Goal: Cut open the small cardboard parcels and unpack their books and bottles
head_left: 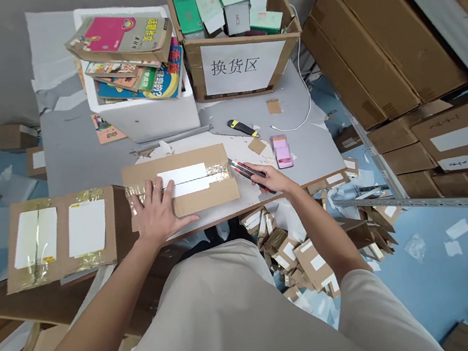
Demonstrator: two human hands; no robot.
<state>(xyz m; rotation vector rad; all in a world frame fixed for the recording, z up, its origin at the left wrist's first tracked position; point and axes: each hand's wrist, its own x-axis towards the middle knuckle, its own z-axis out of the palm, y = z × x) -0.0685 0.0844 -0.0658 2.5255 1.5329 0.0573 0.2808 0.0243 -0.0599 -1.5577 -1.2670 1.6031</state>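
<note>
A long, flat cardboard box (219,195) with a white label and clear tape lies near the front edge of the table. My left hand (157,206) rests flat on its left part, fingers spread. In my right hand (270,177) is a red and black box cutter (247,172), its tip close to the box's right end. Whether the blade touches the cardboard I cannot tell. A yellow and black box cutter (243,127) lies on the table behind, and a phone (282,152) with a pink screen lies right of my right hand.
Books (123,37) fill a white foam box (152,120) at the back left. Beside it a labelled carton (197,73) holds green and white boxes. Taped cartons (112,224) stand at left. Shelving (432,72) with boxes is at right; discarded cardboard (311,263) litters the floor.
</note>
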